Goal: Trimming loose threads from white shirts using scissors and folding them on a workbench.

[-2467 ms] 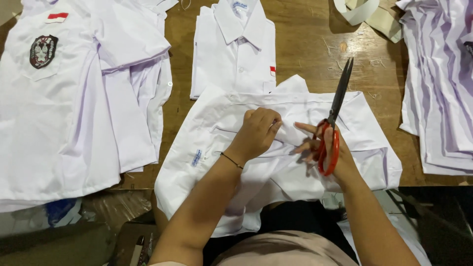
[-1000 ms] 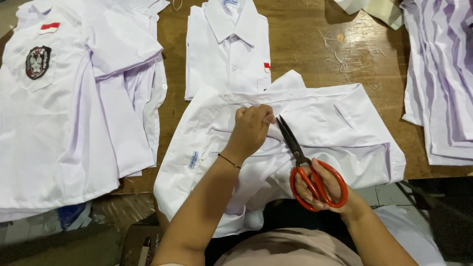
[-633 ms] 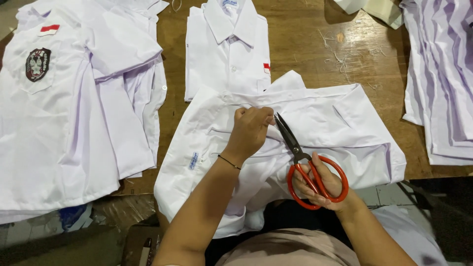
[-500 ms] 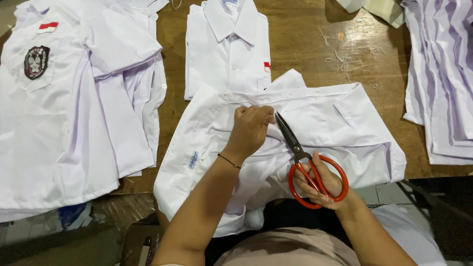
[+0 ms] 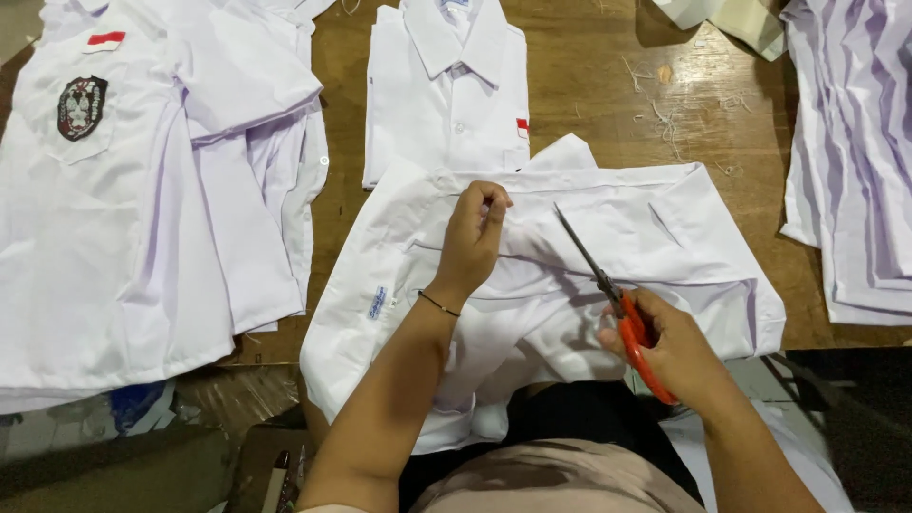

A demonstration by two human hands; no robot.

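The left hand rests on the white cotton shirt spread across the near edge of the brown wooden table. Its fingers are curled together, fingertips pinching a small fold of the cloth near the shirt's upper seam. A thin dark bracelet circles that wrist.

The right hand, at 4 o'clock from the left, is closed around the orange-handled scissors, fingers wrapped through the loops. The steel blades lie together and point toward 11 o'clock, their tip just beside the pinched fold, lying over the shirt.

At 12 o'clock from the hands lies 1 folded white collared shirt with a small red tag, its lower edge touching the spread shirt. At 9 to 10 o'clock sits a stack of white shirts, the top one bearing a dark shield-shaped badge. At 2 o'clock, along the table's right edge, lies another pile of white garments. Loose thread scraps lie scattered on the bare wood.
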